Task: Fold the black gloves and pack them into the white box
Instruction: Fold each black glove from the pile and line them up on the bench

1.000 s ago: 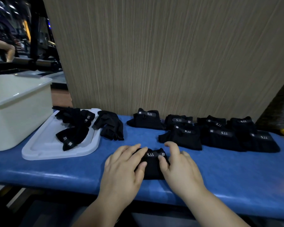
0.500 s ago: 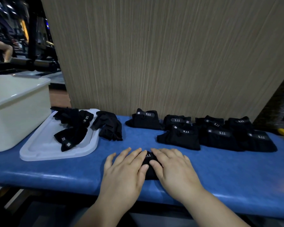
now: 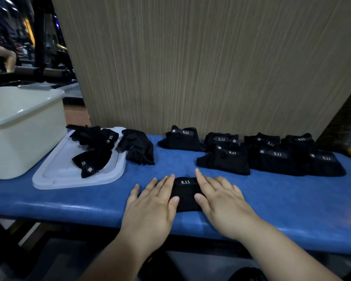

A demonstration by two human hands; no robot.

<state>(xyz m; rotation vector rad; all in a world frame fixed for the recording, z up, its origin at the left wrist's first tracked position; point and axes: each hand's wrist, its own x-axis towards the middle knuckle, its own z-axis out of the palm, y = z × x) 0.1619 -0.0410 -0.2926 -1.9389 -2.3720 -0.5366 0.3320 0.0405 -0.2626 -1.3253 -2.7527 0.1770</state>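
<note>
On the blue desk [image 3: 272,191], my left hand [image 3: 152,203] and right hand [image 3: 221,201], both spread flat, press the folded glove [image 3: 185,194] between them.

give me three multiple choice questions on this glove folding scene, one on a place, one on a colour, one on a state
1. Where do the unfolded gloves mostly lie?
A. on the white lid
B. inside the white box
C. on the floor

2. What colour is the padded bench top?
A. red
B. blue
C. green

3. What are the hands doing to the folded glove nearest the person?
A. lifting it high
B. not touching it
C. pressing flat on either side of it

Answers:
1. A: they rest on the white lid beside the white box.
2. B: the surface is blue.
3. C: the left hand and right hand lie flat with fingers spread, flanking the glove.
</note>
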